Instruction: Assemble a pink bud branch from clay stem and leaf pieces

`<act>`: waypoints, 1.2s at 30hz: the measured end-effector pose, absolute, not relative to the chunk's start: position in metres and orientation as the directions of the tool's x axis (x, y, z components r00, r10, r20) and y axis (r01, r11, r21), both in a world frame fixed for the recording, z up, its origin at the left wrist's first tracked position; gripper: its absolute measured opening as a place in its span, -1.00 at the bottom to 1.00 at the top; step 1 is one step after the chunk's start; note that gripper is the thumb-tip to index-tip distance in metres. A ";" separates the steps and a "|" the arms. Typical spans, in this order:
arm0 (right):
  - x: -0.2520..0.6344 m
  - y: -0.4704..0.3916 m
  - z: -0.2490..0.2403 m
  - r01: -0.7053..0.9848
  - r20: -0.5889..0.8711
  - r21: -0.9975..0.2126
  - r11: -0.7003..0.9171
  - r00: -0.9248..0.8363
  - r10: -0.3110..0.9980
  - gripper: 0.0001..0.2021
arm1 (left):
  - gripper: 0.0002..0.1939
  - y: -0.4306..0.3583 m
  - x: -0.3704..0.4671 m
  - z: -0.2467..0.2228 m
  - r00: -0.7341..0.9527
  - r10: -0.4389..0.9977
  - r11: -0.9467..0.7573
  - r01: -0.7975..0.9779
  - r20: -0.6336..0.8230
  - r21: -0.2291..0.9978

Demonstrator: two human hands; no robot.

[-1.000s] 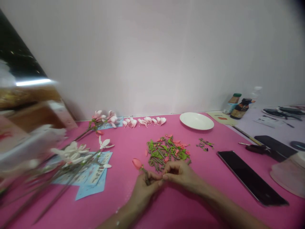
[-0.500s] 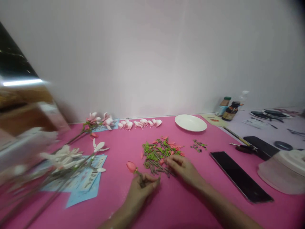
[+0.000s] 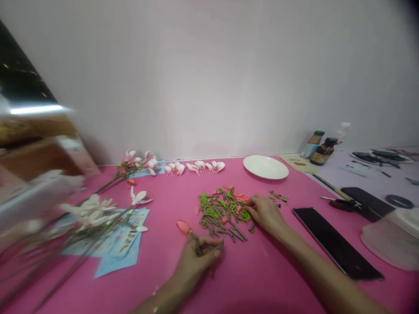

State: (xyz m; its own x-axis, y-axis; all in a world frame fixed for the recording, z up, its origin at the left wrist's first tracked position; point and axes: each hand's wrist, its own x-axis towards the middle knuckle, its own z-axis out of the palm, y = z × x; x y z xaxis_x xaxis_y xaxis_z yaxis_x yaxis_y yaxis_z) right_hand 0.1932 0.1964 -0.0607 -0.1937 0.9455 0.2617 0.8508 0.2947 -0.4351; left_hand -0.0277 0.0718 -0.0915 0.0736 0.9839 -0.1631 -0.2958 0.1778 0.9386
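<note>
My left hand (image 3: 196,261) is closed around the brown stem of an artificial flower bud (image 3: 183,227). The coral-pink bud points up and to the left, and more brown stem shows by the fingertips. At the right side of a pile of small parts (image 3: 214,214), my right hand (image 3: 266,216) has its fingers pinched together. Whatever lies between those fingertips is hidden. Brown stem pieces, green curled pieces and coral-pink buds or petals make up the pile, which lies on the pink table cover (image 3: 170,285).
Pink petals (image 3: 214,166) line the back, beside a white plate (image 3: 266,167). Left are white flowers (image 3: 93,209) on blue printed sheets (image 3: 119,261) and pink blossoms (image 3: 149,161). A black phone (image 3: 337,242), pliers-like tool (image 3: 343,204), translucent container (image 3: 389,240) and dark bottle (image 3: 322,152) stand right.
My right hand has moved right across the pile, from its lower middle to its right side. The left hand still holds the bud. The whole view has shifted slightly.
</note>
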 end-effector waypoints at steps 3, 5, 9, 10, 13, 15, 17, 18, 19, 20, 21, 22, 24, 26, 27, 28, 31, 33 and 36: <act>0.180 0.180 -0.054 0.792 0.266 -0.506 0.342 -0.234 0.935 -0.89 | -0.61 0.072 -0.028 -0.090 0.070 0.983 0.185 -0.275 -0.173 0.943; 0.169 0.163 -0.051 0.682 0.233 -0.629 0.373 -0.292 0.928 -0.86 | -0.59 0.072 -0.028 -0.089 0.073 0.981 0.191 -0.270 -0.177 0.944; 0.151 0.133 -0.052 0.176 0.127 -0.961 0.214 -0.406 0.905 -0.79 | -0.60 0.072 -0.029 -0.089 0.113 0.980 0.189 -0.267 -0.165 0.945; 0.149 0.129 -0.053 0.130 0.123 -0.972 0.194 -0.422 0.898 -0.78 | -0.60 0.071 -0.029 -0.089 0.122 0.979 0.192 -0.264 -0.164 0.945; 0.148 0.125 -0.058 0.112 0.126 -0.975 0.192 -0.430 0.894 -0.82 | -0.59 0.071 -0.029 -0.087 0.132 0.973 0.219 -0.242 -0.191 0.945; 0.149 0.125 -0.061 0.123 0.131 -0.973 0.197 -0.411 0.902 -0.85 | -0.57 0.070 -0.029 -0.086 0.136 0.966 0.244 -0.225 -0.218 0.943; 0.150 0.125 -0.064 0.125 0.147 -0.970 0.210 -0.387 0.910 -0.87 | -0.56 0.070 -0.029 -0.085 0.133 0.961 0.268 -0.211 -0.244 0.940; 0.150 0.125 -0.065 0.123 0.158 -0.968 0.219 -0.378 0.912 -0.88 | -0.55 0.070 -0.028 -0.085 0.124 0.958 0.279 -0.205 -0.258 0.938; 0.150 0.125 -0.067 0.120 0.172 -0.966 0.230 -0.371 0.913 -0.88 | -0.54 0.070 -0.028 -0.085 0.115 0.955 0.291 -0.195 -0.272 0.937; 0.150 0.124 -0.068 0.116 0.188 -0.963 0.244 -0.364 0.912 -0.89 | -0.54 0.070 -0.028 -0.086 0.107 0.952 0.302 -0.186 -0.286 0.935; 0.150 0.124 -0.069 0.113 0.203 -0.959 0.259 -0.358 0.911 -0.91 | -0.54 0.070 -0.027 -0.087 0.102 0.949 0.313 -0.178 -0.298 0.933; 0.150 0.124 -0.070 0.111 0.220 -0.955 0.274 -0.353 0.909 -0.92 | -0.54 0.070 -0.027 -0.088 0.104 0.946 0.322 -0.169 -0.308 0.932; 0.150 0.124 -0.071 0.106 0.251 -0.947 0.302 -0.340 0.906 -0.94 | -0.54 0.070 -0.026 -0.090 0.098 0.943 0.332 -0.165 -0.320 0.929; 0.150 0.124 -0.071 0.110 0.266 -0.942 0.316 -0.325 0.907 -0.95 | -0.54 0.070 -0.024 -0.090 0.044 0.951 0.309 -0.184 -0.306 0.933; 0.150 0.123 -0.071 0.116 0.268 -0.941 0.319 -0.321 0.908 -0.95 | -0.55 0.071 -0.024 -0.089 0.017 0.954 0.296 -0.195 -0.298 0.935; 0.150 0.123 -0.071 0.123 0.268 -0.940 0.320 -0.319 0.909 -0.95 | -0.55 0.071 -0.023 -0.088 -0.004 0.957 0.283 -0.202 -0.290 0.938; 0.151 0.122 -0.071 0.149 0.260 -0.934 0.324 -0.338 0.904 -0.94 | -0.57 0.073 -0.022 -0.082 -0.009 0.957 0.284 -0.183 -0.291 0.941; 0.151 0.121 -0.072 0.163 0.265 -0.927 0.338 -0.355 0.897 -0.94 | -0.57 0.074 -0.022 -0.078 -0.008 0.954 0.296 -0.155 -0.301 0.943; 0.152 0.122 -0.072 0.175 0.285 -0.910 0.375 -0.392 0.875 -0.94 | -0.57 0.073 -0.023 -0.074 0.007 0.950 0.311 -0.108 -0.312 0.944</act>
